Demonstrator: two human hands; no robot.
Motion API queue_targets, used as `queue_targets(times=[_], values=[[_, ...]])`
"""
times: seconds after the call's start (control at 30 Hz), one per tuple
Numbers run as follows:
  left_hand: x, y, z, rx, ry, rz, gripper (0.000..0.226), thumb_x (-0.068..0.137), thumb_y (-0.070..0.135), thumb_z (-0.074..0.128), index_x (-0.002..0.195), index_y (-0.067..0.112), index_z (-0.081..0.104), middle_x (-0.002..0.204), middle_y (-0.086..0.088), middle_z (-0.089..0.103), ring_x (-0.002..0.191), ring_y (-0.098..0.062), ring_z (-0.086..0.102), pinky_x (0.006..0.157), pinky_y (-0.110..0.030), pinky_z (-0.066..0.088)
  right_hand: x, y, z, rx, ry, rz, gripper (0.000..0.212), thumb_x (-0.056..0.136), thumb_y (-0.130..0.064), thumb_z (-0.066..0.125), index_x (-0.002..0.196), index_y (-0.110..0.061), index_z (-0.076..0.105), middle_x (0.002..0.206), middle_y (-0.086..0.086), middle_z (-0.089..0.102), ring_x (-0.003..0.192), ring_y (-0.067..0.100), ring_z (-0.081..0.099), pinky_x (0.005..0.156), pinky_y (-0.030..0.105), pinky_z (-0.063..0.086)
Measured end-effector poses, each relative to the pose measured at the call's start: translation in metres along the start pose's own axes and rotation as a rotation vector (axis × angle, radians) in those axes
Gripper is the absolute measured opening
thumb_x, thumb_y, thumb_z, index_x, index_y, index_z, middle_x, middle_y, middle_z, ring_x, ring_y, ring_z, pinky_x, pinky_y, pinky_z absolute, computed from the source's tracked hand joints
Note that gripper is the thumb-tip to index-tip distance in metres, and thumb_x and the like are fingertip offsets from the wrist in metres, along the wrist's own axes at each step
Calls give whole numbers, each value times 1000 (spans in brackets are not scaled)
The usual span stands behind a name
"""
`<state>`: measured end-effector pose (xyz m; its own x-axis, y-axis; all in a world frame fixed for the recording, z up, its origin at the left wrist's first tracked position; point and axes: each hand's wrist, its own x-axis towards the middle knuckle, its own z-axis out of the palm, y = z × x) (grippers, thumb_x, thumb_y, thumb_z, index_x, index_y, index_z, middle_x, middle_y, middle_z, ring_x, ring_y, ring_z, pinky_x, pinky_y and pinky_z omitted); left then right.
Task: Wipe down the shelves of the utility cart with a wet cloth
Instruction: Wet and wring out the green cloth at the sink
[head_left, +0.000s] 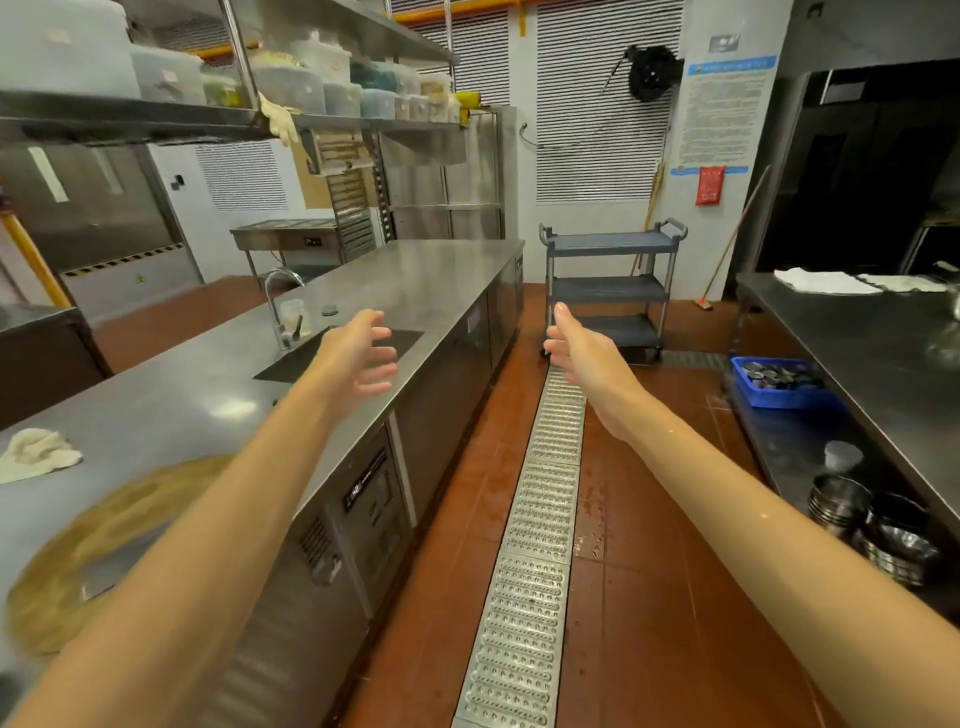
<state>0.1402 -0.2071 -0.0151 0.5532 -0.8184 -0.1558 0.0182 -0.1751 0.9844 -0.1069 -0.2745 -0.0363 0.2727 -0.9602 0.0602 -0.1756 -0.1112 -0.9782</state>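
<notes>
Both arms are stretched out in front, and neither hand holds anything. The left hand (363, 358) hangs over the edge of the steel counter (415, 280) with its fingers spread and loosely curled, just in front of the sink (337, 353) and its tap (280, 301). The right hand (576, 348) is held flat with the thumb up, out over the floor drain (530, 545), seemingly to mark the start of the job.

Straight beyond the right hand, well apart from it at the far end of the aisle, stands the cart (610, 288), its three shelves bare and parked against the wall. No cloth is in hand yet; a crumpled one (36, 454) lies on the counter behind and left of the left hand. That one, wetted at the sink, looks the likely choice, since it sits nearest.
</notes>
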Motion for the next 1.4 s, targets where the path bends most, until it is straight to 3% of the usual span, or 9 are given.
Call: queue_targets(times=[0.17, 0.37, 0.67, 1.23, 1.4], values=[[69, 12, -18, 17, 15, -8, 35, 101, 42, 49, 120, 15, 62, 126, -13, 62, 113, -32, 63, 96, -46, 52, 60, -7, 33, -18, 17, -19, 65, 99, -63, 31, 145, -19, 47, 145, 1, 53, 134, 21, 47, 116, 48, 33], [151, 31, -30, 34, -17, 15, 36, 101, 43, 47, 119, 16, 61, 124, -12, 63, 107, -30, 63, 85, -43, 51, 132, -19, 70, -19, 63, -45, 64, 99, -63, 31, 143, -19, 49, 145, 2, 52, 135, 22, 46, 117, 48, 33], [253, 29, -30, 19, -53, -31, 39, 101, 42, 48, 123, 13, 61, 123, -13, 63, 109, -32, 63, 98, -48, 52, 219, -4, 101, -20, 56, -1, 68, 99, -64, 30, 145, -17, 47, 144, 3, 53, 133, 22, 47, 116, 49, 34], [491, 72, 52, 5, -30, -17, 27, 101, 42, 48, 95, 19, 61, 118, -12, 65, 103, -30, 64, 86, -42, 52, 486, 19, 107, 39, 21, -23, 68, 97, -66, 33, 144, -19, 48, 142, 1, 54, 132, 21, 49, 115, 47, 36], [557, 76, 79, -1, -48, -36, 26, 100, 42, 48, 95, 19, 61, 115, -11, 64, 97, -29, 64, 82, -39, 52, 563, 27, 110, 59, -6, 0, 67, 96, -67, 36, 140, -19, 53, 131, -4, 58, 128, 18, 51, 114, 47, 37]])
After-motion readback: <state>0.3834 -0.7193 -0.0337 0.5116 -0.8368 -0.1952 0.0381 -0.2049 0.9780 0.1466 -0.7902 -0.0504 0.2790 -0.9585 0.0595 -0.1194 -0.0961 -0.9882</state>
